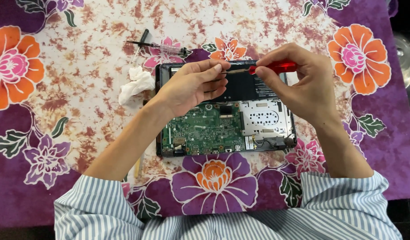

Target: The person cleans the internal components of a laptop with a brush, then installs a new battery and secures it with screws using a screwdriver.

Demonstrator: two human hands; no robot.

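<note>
An opened laptop base (227,129) lies on a flowered cloth, its green circuit board, black battery and silver plate exposed. Above its battery my right hand (302,82) holds a screwdriver with a red handle (276,67), shaft pointing left. My left hand (193,84) hovers over the laptop's upper left part, its fingertips touching the screwdriver's metal shaft near the tip.
A clear-handled screwdriver (162,46) and a small black tool (140,42) lie beyond the laptop. A crumpled white tissue (136,84) sits left of it. A glass object (407,55) stands at the right edge. The purple and orange floral cloth (58,111) covers the table.
</note>
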